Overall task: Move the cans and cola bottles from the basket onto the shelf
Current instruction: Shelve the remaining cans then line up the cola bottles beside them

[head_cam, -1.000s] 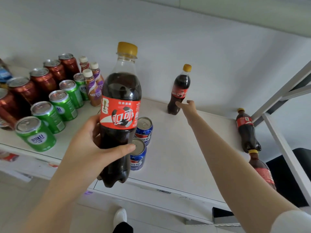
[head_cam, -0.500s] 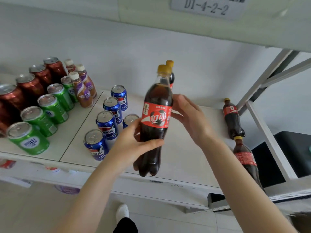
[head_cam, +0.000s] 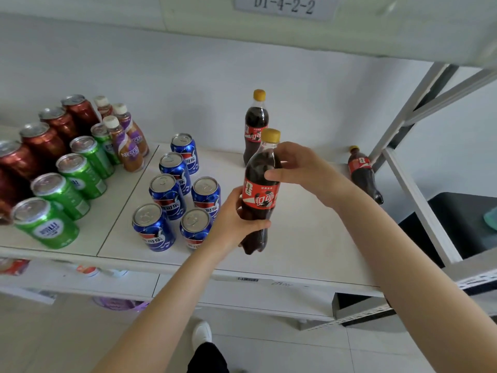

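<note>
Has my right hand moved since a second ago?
Yes. The right hand came back toward me from the standing cola bottle at the back and now grips the held bottle.

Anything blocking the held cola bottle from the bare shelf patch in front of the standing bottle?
Nothing visible. The left hand and right hand hold the bottle over bare shelf. The blue cans stand to its left, the standing bottle behind it, both clear of that patch.

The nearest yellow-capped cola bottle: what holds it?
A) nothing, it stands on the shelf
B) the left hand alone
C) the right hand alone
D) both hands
D: the left hand grips the nearest yellow-capped cola bottle low, the right hand near its neck.
</note>
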